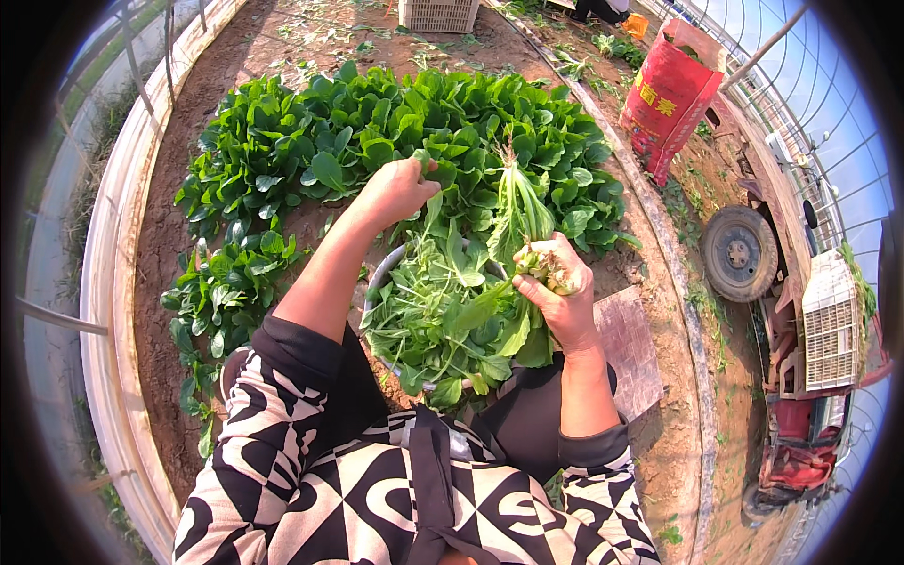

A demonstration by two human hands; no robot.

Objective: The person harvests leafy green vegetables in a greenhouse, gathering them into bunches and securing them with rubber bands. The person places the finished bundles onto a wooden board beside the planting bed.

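My left hand [405,187] reaches over the near edge of a bed of leafy greens [339,134], its fingertips closed on a green leaf [421,159]. To the right, my right hand [558,286] is wrapped around several trimmed green plants, their pale stem ends [547,272] at its thumb. A plant with thin roots and long pale-green stalks [521,201] stands just beyond that fist; whether it is held is hard to tell. Between my knees is a round basin [381,272] heaped with loose picked leaves [424,304], some overlapping its rim.
A plastic crate [438,15] stands beyond the greens. At right are a red printed sack [667,106], a cart with a rubber wheel [739,253], and another crate [833,325]. A flat board [628,353] lies by my right knee. Plastic sheeting [113,282] borders the left side.
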